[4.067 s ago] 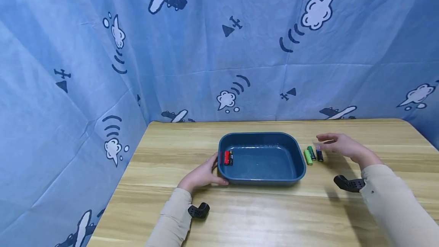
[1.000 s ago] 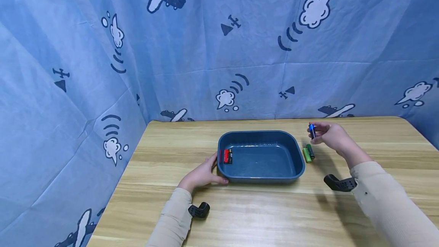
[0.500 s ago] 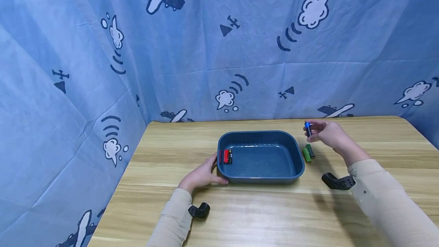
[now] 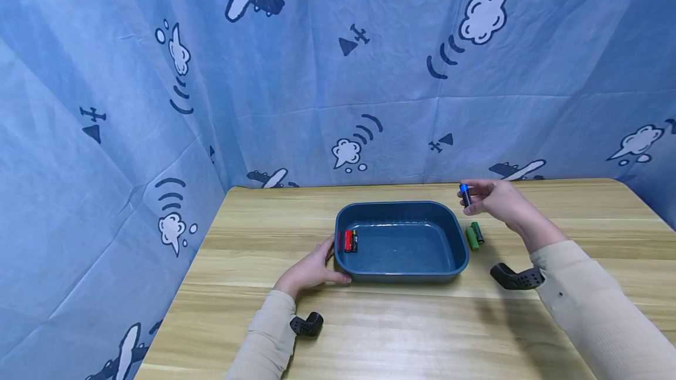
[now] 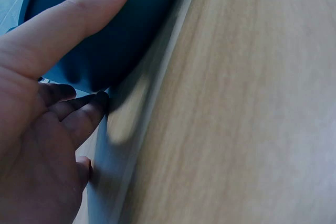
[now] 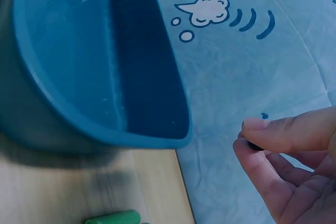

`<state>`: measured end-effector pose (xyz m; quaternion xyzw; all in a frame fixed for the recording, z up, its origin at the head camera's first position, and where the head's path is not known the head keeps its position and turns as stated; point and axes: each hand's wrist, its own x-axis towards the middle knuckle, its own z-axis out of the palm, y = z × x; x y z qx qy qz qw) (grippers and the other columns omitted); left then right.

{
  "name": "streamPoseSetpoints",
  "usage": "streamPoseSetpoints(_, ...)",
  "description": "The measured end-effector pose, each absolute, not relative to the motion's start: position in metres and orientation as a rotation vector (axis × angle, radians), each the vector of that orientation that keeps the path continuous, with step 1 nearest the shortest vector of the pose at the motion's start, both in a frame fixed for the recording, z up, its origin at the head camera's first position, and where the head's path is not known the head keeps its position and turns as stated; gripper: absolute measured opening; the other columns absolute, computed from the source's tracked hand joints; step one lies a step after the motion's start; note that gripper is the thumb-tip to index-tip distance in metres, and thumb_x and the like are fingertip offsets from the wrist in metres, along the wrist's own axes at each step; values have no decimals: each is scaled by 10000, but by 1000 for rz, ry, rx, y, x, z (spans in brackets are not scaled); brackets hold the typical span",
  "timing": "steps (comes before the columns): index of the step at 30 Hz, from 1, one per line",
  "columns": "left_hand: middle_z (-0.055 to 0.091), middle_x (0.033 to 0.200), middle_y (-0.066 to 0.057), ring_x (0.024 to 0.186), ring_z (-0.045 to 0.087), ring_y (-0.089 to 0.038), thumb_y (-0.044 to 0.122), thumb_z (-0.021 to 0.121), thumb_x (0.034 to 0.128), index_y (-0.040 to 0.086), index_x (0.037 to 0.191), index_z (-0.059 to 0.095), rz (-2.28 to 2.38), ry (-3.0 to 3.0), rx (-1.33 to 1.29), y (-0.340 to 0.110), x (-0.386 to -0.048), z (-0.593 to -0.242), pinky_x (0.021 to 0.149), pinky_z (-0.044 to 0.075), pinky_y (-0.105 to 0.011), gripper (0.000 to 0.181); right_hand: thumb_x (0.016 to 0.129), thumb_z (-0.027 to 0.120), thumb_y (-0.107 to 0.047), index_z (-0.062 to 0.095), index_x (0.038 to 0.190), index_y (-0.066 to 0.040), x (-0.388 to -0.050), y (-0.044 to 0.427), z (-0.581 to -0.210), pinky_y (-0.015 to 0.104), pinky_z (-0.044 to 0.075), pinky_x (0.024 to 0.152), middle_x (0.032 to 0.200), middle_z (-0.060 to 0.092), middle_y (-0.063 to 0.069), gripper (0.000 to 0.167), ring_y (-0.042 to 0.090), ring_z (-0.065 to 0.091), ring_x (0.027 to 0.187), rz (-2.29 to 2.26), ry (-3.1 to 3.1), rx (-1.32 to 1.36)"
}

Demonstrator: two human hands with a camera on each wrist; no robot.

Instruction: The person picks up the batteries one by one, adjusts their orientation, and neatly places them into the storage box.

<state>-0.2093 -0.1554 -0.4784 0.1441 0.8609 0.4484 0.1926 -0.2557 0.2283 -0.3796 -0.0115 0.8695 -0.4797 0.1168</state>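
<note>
In the head view, my left hand (image 4: 310, 266) rests against the left front corner of a dark blue rectangular basin (image 4: 398, 278). Its thumb (image 5: 79, 20) lies straight along the outer wall in the left wrist view, other fingers at the base. Off the table behind the basin's right end, my right hand (image 4: 500, 201) pinches a black battery with a blue top (image 4: 465, 194) between thumb and fingers. A red battery (image 4: 347, 241) and a black battery with a gold end (image 4: 354, 240) lie side by side inside the basin's left end.
A light green battery (image 4: 472, 238) and a dark green battery (image 4: 477, 231) lie on the wooden table (image 4: 380, 333), just right of the basin. A blue patterned curtain (image 4: 317, 75) hangs behind the table and on its left.
My right hand has picked up the blue-topped battery from beside the green ones, lifted it and carried it left toward the basin. My left hand and the basin stay in place.
</note>
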Motion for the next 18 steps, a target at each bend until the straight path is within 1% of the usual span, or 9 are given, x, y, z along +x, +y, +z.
streamPoseSetpoints(7,280,1494,6,1398,52,-280,347,844,648,197,1494,165,1264,2411,415,-156,-209,-479,1113,30,-452,1096,776,718,-10,313,1414,38,-257,224,-375,429,444,916,1267,489,296,757,327,556,1079,-1406,2542,-64)
streamPoseSetpoints(11,284,1492,-2,1397,48,-290,351,844,646,189,1494,165,1260,2415,413,-156,-209,-478,1113,32,-454,1098,776,717,-7,318,1410,43,-257,221,-373,459,427,932,1267,496,287,750,305,562,1073,-1415,2532,-56)
streamPoseSetpoints(18,286,1492,-7,1394,39,-315,350,846,643,182,1492,174,1260,2419,403,-155,-209,-478,1109,43,-472,1096,765,721,7,339,1399,42,-256,214,-370,451,435,924,1254,508,280,741,285,570,1056,-1420,2532,-63)
